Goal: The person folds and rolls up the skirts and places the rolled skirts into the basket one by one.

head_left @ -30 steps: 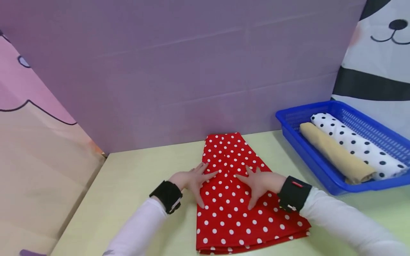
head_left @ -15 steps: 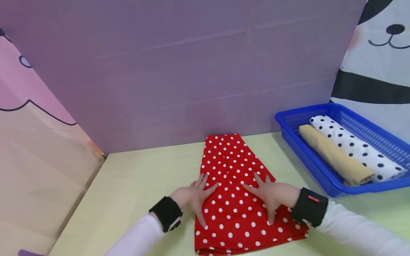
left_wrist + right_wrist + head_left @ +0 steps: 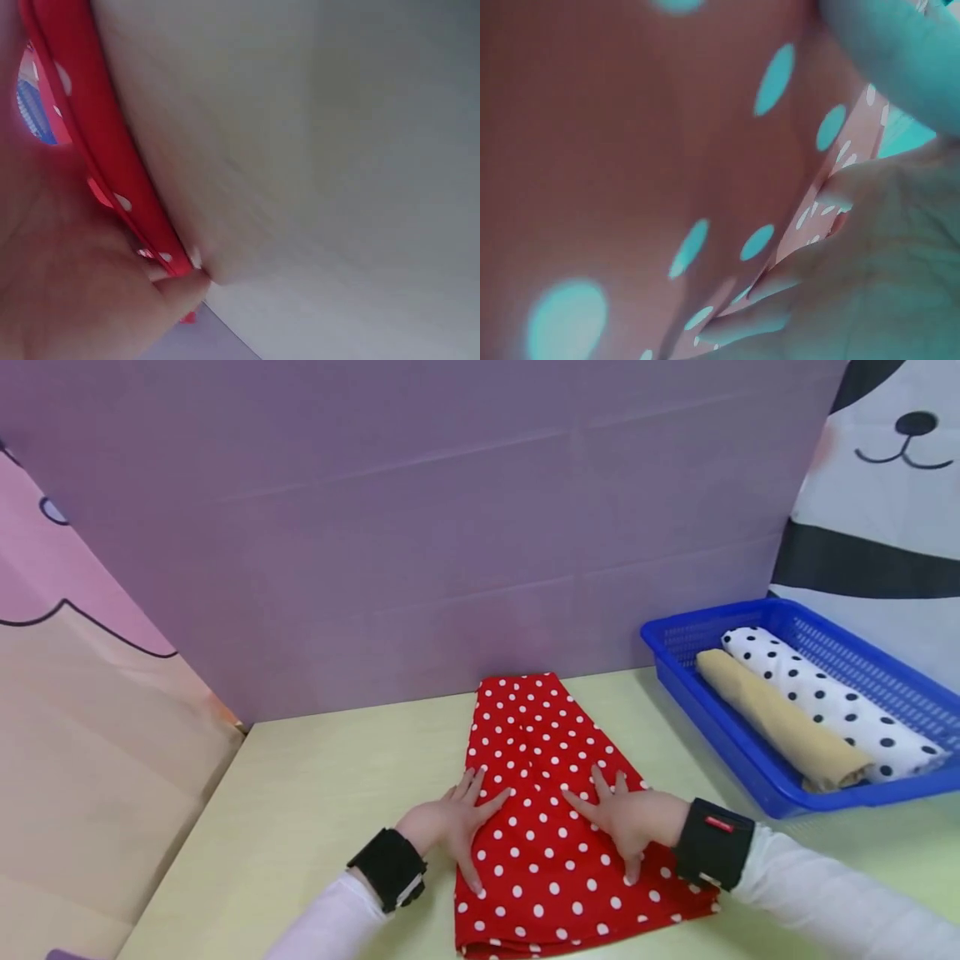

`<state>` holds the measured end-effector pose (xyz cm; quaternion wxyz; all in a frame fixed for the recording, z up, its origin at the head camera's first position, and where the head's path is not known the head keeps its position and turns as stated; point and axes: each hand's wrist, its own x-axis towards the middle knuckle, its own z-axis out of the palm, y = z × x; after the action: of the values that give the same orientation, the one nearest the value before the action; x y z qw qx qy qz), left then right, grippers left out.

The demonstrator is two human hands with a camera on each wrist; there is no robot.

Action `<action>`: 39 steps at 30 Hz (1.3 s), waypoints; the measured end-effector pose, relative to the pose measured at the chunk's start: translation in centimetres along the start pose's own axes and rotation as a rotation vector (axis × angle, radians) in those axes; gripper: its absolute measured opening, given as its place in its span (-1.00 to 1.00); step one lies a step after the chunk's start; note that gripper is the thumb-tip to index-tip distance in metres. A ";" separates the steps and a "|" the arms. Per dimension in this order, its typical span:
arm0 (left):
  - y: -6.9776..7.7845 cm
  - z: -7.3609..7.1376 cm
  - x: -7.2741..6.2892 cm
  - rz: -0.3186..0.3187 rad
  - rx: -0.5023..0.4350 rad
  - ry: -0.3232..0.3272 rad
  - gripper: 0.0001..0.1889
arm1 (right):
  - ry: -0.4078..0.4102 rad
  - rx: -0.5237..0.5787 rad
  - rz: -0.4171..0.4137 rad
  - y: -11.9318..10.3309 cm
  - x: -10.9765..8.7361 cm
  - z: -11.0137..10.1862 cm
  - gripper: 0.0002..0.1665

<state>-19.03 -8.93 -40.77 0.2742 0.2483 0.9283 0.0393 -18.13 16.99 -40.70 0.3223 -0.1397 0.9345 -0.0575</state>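
Observation:
A red garment with white dots (image 3: 536, 827) lies flat on the table, narrow at the far end and flared like a skirt toward me. Several layers show at its near hem. My left hand (image 3: 459, 827) rests with spread fingers along its left edge. In the left wrist view, fingertips (image 3: 184, 289) touch the folded edge where it meets the tabletop. My right hand (image 3: 626, 818) lies spread on the right half of the garment. The right wrist view shows the right hand's fingers (image 3: 769, 319) stretched out over the dotted cloth.
To the right stands a blue basket (image 3: 716, 735) holding a rolled tan cloth (image 3: 780, 718) and a rolled white cloth with black dots (image 3: 832, 697). A purple panel (image 3: 420, 543) rises behind the pale table (image 3: 322, 777); printed sheets stand at both sides.
Both hands have slid toward me along the garment, the right one also outward to the right. Over the last half second they have barely moved, fingers still spread.

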 end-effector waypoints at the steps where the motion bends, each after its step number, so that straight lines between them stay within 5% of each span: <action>1: 0.1 0.1 -0.1 -0.006 0.005 0.000 0.21 | 0.005 -0.021 -0.006 -0.3 -0.2 -0.1 0.36; 19: 3.2 0.8 -0.5 -0.232 -0.014 0.023 0.24 | 0.080 -0.233 -0.018 -0.6 0.7 -1.6 0.20; 39: 6.5 1.5 0.9 -0.299 0.090 0.171 0.26 | 0.342 -0.255 -0.023 1.7 2.2 -3.6 -0.20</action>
<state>-16.01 -2.95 -41.10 0.1854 0.1151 0.9756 -0.0226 -22.41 17.96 -39.52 0.1381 -0.1781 0.9737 0.0345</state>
